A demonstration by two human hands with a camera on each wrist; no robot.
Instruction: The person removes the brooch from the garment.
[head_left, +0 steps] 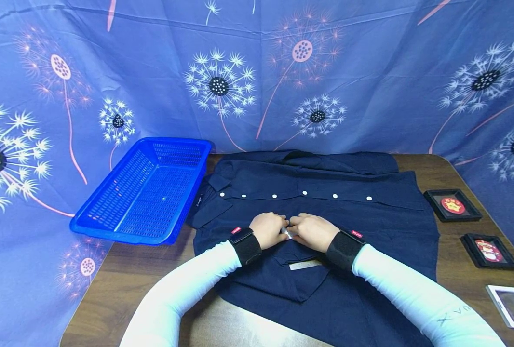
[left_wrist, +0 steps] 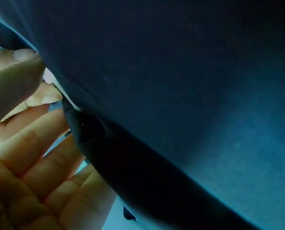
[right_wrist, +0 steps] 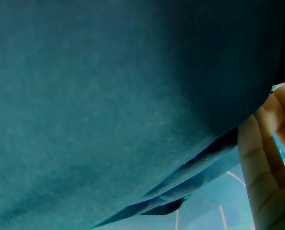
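Observation:
A dark navy button-up shirt [head_left: 357,176] lies across the table, its row of white buttons [head_left: 274,196] running sideways and its collar toward the left. My left hand [head_left: 267,230] pinches a raised fold of the shirt near the middle. Close beside it, my right hand [head_left: 314,232] grips the same fold, fingertips nearly meeting the left ones. A small whitish piece [head_left: 286,233] shows between the hands; its kind is unclear. In the left wrist view, the thumb and fingers [left_wrist: 29,139] hold the cloth's edge. Dark cloth fills most of the right wrist view, with fingers [right_wrist: 257,163] behind its edge.
At the left stands a blue plastic basket [head_left: 137,236]. Two black frames [head_left: 441,214] with red pictures and a white frame [head_left: 495,303] lie along the right edge. A pale strip [head_left: 304,264] lies on the shirt below the hands. A blue dandelion-print curtain [head_left: 257,29] hangs behind.

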